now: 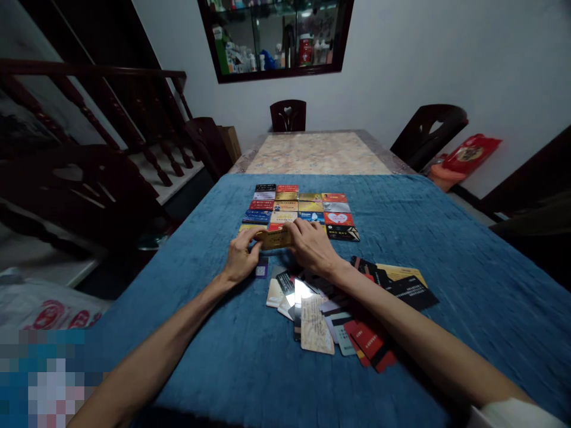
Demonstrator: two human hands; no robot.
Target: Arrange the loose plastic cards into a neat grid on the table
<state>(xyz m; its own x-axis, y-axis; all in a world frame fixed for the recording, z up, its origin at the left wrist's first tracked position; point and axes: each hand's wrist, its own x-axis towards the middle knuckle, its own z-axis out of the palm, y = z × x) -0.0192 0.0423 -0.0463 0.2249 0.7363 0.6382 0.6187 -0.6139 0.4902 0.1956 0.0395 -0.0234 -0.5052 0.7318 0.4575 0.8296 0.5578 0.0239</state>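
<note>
A gold card (275, 239) is held between my two hands, tilted up above the blue cloth. My left hand (242, 255) pinches its left end, and my right hand (311, 245) grips its right end. Just beyond my hands, several plastic cards lie face up in rows and columns, among them a black VIP card (342, 232) and a red card with a white heart (338, 219). My hands partly cover the nearest row. Below my right hand and forearm spreads a loose pile of cards, with a beige card (316, 326) and a red card (369, 342) near its front.
A blue cloth (191, 356) covers the near part of the table. Dark wooden chairs stand around it, one at the far end (288, 116). A purple card (262, 268) lies near my left wrist. At the right is a red bag (473, 153); a stair railing runs along the left.
</note>
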